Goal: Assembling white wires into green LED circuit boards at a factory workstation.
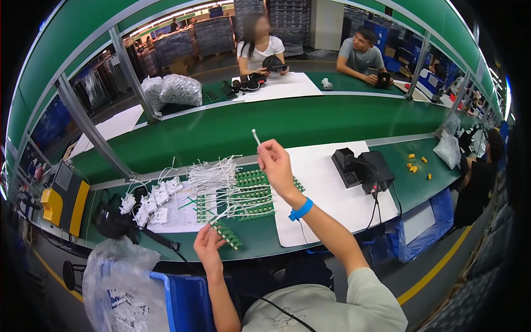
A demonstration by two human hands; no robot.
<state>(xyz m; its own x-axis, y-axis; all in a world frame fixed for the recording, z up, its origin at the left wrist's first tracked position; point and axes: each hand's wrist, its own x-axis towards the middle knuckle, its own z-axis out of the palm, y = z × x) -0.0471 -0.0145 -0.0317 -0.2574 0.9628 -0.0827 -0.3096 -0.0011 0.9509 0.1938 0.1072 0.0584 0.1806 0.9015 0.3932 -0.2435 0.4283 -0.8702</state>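
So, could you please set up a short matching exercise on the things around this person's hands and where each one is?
Things:
1. green board strip
2. white wire
3. blue wristband
4. black device

Places:
A. on the white sheet, right of the hands
B. pinched in the raised right hand
C. at the left hand, low over the green bench
D. around the right wrist

Pairs: 1-C, 2-B, 3-D, 4-A

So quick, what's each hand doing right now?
Left hand: closed on a small green circuit board, low by the table edge.
Right hand: raised, fingers pinching a thin white wire.
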